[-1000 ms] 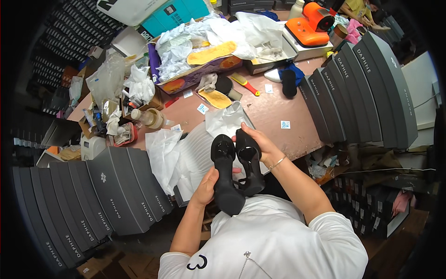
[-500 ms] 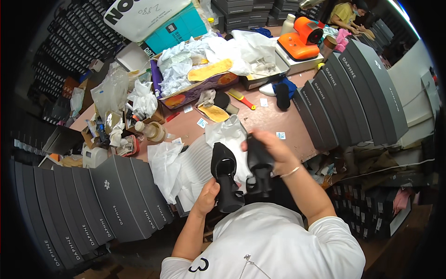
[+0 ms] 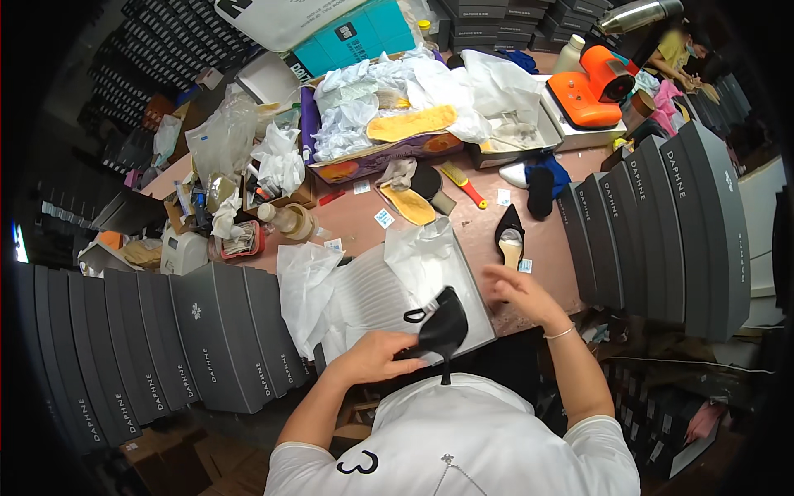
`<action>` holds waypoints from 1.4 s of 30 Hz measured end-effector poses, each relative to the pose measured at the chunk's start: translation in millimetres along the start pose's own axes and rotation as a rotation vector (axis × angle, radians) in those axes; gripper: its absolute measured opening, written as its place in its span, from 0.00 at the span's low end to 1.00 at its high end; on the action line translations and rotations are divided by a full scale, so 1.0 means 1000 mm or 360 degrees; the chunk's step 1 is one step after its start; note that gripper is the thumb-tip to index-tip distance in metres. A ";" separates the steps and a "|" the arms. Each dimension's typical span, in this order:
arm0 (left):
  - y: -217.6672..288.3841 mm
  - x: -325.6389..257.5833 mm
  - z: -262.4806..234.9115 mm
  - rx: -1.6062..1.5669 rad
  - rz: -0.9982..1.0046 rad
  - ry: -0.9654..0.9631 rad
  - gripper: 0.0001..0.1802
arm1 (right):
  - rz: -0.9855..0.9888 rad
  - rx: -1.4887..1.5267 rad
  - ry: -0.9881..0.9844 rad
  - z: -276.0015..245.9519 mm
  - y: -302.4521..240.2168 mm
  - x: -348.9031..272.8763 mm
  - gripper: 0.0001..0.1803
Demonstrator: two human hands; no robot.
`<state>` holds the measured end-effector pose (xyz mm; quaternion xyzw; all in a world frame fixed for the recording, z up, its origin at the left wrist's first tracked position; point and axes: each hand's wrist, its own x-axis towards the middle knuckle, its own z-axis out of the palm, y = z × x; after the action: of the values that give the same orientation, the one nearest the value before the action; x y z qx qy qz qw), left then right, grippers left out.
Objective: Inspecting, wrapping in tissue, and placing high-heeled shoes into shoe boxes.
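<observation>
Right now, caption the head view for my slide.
Left hand holding a black heeled shoe; second shoe on the table beyond the empty right hand.

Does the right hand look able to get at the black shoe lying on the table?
Probably yes: the right hand looks empty and is close to the shoe, with nothing visible between them.

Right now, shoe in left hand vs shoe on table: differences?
The held shoe is gripped in the left hand; the table shoe rests on the pink table. The held shoe's slim heel points toward the picture's lower edge; the table shoe's pointed toe faces away from the person. The table shoe shows its pale insole; the held shoe shows mostly black outer surface. Both are black.
</observation>
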<state>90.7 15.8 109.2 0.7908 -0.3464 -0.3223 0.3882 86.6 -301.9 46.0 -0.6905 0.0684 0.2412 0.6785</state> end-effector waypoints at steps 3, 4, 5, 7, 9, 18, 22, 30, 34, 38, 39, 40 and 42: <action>0.028 0.019 -0.003 0.0510 0.0168 -0.0276 0.15 | -0.0031 0.0434 -0.0921 0.042 -0.019 -0.009 0.32; 0.034 0.026 -0.007 0.0691 0.0183 -0.0379 0.16 | -0.0142 0.0563 -0.1086 0.054 -0.012 -0.012 0.34; 0.029 0.030 -0.011 0.0765 0.0432 -0.0200 0.17 | -0.0038 0.0537 -0.0786 0.054 -0.011 -0.019 0.44; 0.029 0.053 -0.043 0.0572 0.0800 0.0571 0.17 | -0.0169 0.0528 -0.0550 0.033 -0.006 -0.036 0.38; -0.003 0.069 -0.055 0.0413 0.0083 0.0960 0.19 | -0.0212 0.0858 -0.0349 0.011 -0.002 -0.058 0.35; -0.027 0.116 -0.099 -0.0217 -0.0018 0.1075 0.10 | -0.0400 0.2089 0.0344 0.013 0.024 -0.108 0.33; 0.091 0.062 -0.149 0.0041 0.0463 0.1047 0.17 | -0.0546 0.2730 0.0323 0.029 0.030 -0.111 0.24; 0.048 0.086 -0.105 0.0684 0.0418 0.1166 0.05 | -0.0643 0.2937 0.0067 0.059 0.024 -0.115 0.31; 0.008 0.101 -0.052 0.0523 0.0426 0.1032 0.22 | -0.0619 0.2349 0.0083 0.063 0.022 -0.153 0.31; 0.021 0.085 -0.018 0.0474 0.0566 0.1028 0.33 | -0.0712 0.1447 -0.0088 0.065 0.002 -0.176 0.34; 0.031 0.075 -0.010 0.0444 0.0598 0.1024 0.33 | -0.0512 0.1549 0.0046 0.074 -0.005 -0.172 0.34; 0.039 0.062 0.000 0.0392 0.0627 0.0975 0.33 | -0.0304 0.1644 0.0192 0.087 -0.013 -0.164 0.35; 0.046 0.032 0.024 0.0276 0.0687 0.0864 0.33 | -0.0318 0.1579 0.0402 0.109 -0.027 -0.138 0.26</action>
<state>75.9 -39.8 128.1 0.7862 -0.4157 0.0197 0.4567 -48.7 -226.7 133.4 -0.3128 0.1895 0.0286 0.9303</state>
